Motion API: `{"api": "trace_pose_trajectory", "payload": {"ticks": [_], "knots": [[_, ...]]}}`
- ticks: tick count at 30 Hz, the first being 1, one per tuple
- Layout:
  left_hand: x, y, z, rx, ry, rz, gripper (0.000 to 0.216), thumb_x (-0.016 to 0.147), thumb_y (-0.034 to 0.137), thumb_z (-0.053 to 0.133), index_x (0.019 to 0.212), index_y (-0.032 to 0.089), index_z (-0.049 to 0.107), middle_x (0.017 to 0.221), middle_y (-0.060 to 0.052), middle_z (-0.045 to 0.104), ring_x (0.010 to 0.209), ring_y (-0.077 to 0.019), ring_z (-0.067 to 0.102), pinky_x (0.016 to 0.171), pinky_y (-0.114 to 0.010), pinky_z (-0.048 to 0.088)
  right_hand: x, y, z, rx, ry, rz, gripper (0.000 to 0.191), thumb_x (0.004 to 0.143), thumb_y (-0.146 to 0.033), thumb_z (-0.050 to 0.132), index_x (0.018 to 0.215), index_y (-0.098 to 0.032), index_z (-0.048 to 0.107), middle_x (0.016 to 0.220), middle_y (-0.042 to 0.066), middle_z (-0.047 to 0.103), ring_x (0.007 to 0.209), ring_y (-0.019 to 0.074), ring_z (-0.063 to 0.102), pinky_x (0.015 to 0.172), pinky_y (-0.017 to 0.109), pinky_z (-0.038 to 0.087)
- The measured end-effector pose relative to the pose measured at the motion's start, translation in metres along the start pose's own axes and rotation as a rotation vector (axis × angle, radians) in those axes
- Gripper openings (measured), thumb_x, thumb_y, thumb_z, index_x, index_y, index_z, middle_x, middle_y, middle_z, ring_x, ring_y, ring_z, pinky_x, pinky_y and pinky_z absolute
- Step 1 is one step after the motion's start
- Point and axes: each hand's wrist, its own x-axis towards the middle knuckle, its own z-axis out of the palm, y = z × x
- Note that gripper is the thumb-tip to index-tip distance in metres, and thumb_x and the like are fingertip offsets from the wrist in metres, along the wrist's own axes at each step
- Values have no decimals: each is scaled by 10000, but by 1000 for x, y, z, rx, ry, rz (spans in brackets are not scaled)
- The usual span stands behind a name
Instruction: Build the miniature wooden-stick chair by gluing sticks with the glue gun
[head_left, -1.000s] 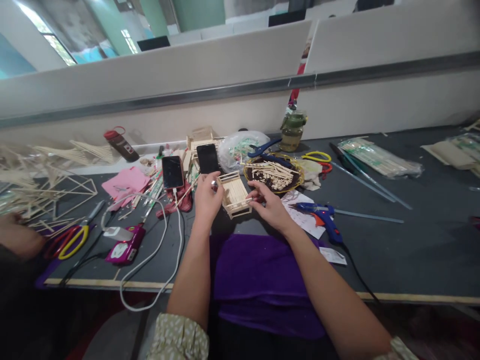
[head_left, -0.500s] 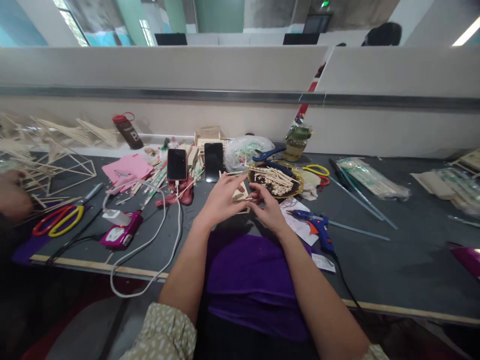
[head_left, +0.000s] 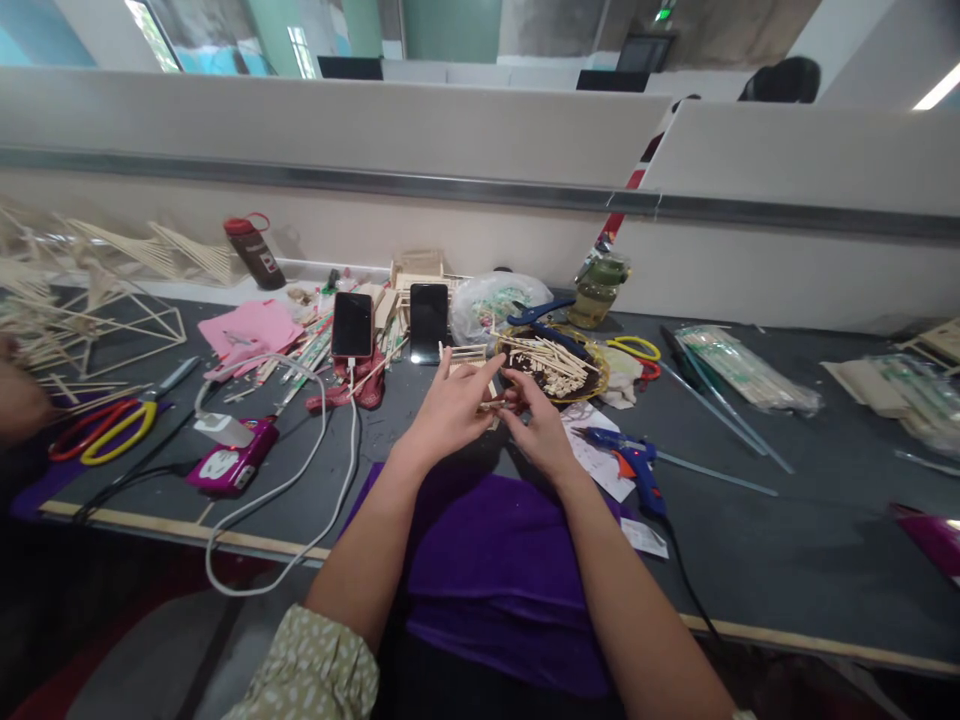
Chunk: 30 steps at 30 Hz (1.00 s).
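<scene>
My left hand (head_left: 450, 405) lies over a small wooden stick frame (head_left: 469, 356) on the dark table, fingers stretched out and resting on it. My right hand (head_left: 534, 418) meets it from the right, thumb and fingers pinched on a short wooden stick (head_left: 491, 405) at the frame's edge. Most of the frame is hidden under my left hand. A round dark tray (head_left: 592, 380) with several cut sticks sits just behind my right hand. A purple cloth (head_left: 495, 560) covers the table edge under my forearms.
Two phones (head_left: 352, 325) lie behind the frame, one on a white cable (head_left: 330, 450). A blue glue gun (head_left: 634, 465) lies to the right. Red-yellow scissors (head_left: 105, 435), a magenta device (head_left: 229, 468) and stick structures (head_left: 82, 320) fill the left. Another person's hand (head_left: 19, 400) is at far left.
My left hand moved from the frame's left side to lie over it, covering it. The right hand stayed at the frame's right edge. The view shifted slightly upward.
</scene>
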Motion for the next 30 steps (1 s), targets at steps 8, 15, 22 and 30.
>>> {"api": "trace_pose_trajectory", "payload": {"ticks": [8, 15, 22, 30], "knots": [[1, -1, 3, -12, 0, 2, 720, 846, 154, 587, 1505, 200, 301, 1038, -44, 717, 1180, -241, 600, 1235, -568, 123, -1, -1, -1, -10, 2, 11, 555, 858, -170, 595, 1394, -237, 465, 1113, 84, 625, 963, 210, 613, 858, 385, 522], [3, -1, 2, -12, -8, -5, 718, 845, 156, 581, 1506, 197, 302, 1066, -50, 705, 1142, -234, 608, 1233, -562, 135, 1, 0, -3, -28, -4, -15, 587, 847, -154, 595, 1409, -243, 452, 1083, 69, 641, 960, 213, 605, 890, 391, 511], [3, 0, 2, 0, -15, -11, 719, 856, 159, 578, 1513, 210, 290, 1061, -44, 708, 1181, -233, 593, 1233, -560, 121, 4, 1, -2, -52, 7, -80, 600, 840, -133, 571, 1417, -248, 453, 1130, 77, 644, 945, 213, 600, 902, 389, 511], [4, -2, 5, -4, -2, 7, 735, 855, 133, 583, 1513, 240, 273, 953, 6, 704, 1150, -216, 615, 1232, -545, 130, 4, -2, -14, 33, -12, -30, 635, 832, -121, 557, 1441, -239, 420, 1116, 70, 672, 993, 203, 616, 876, 364, 508]]}}
